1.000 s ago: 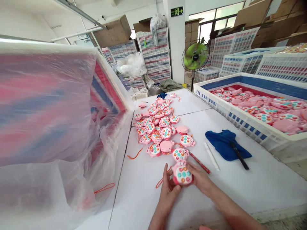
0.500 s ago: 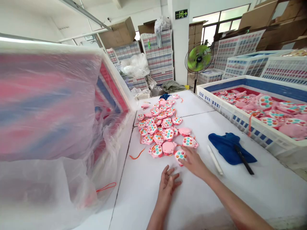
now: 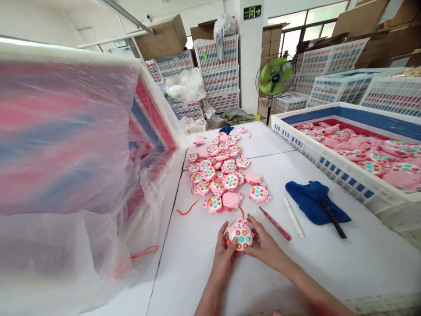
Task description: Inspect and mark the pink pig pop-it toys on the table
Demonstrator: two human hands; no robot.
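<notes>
Between my two hands is a pink animal-shaped toy with coloured buttons on its white front and an orange cord at its top. My left hand grips its left side, thumb on the front. On the other side, my right hand closes its fingers and thumb around the toy's edge. Just beyond lies a pile of similar pink toys, some button side up, some showing plain pink backs. To the right of my right hand rest a red pen-like tool and a white stick.
A blue cloth with a black-handled tool lies on the right of the white table. Beyond it stands a white crate full of pink toys. Plastic sheeting covers a crate at left. A green fan stands behind.
The toy that was under my right hand by the pile has come nearer to me, and both hands now hold it. My left hand has closed. The red pen-like tool is now uncovered.
</notes>
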